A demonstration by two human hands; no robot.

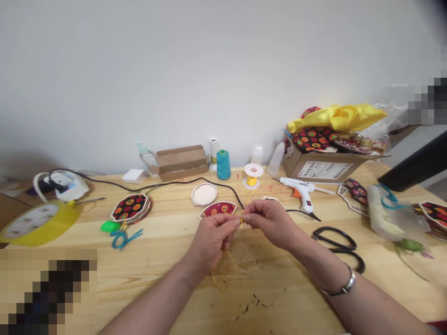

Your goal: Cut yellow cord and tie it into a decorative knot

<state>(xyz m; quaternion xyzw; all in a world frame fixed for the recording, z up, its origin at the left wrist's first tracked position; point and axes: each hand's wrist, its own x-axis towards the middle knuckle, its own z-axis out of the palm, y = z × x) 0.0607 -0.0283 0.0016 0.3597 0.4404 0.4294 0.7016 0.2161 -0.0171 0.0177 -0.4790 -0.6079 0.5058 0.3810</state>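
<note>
My left hand (pixel 219 232) and my right hand (pixel 267 222) meet over the middle of the table, each pinching a thin yellow cord (pixel 231 284). A loop of the cord hangs below my left hand, and a short end shows between my fingertips. From my right hand the cord runs back toward a white spool (pixel 253 170) wound with yellow cord. Just behind my hands lies a fan-shaped piece in red patterned fabric (pixel 219 209), partly hidden by my left hand. A round pale hoop-like piece (pixel 204 194) rests behind it.
Black-handled scissors (pixel 344 239) and a white glue gun (pixel 301 190) lie to the right. A cardboard box (pixel 316 166) of fabric stands behind. Teal thread (pixel 224 165) stands at the back. Patterned pieces (pixel 131 208) and yellow tape (pixel 42 225) are left. A black cable (pixel 167 183) crosses the table.
</note>
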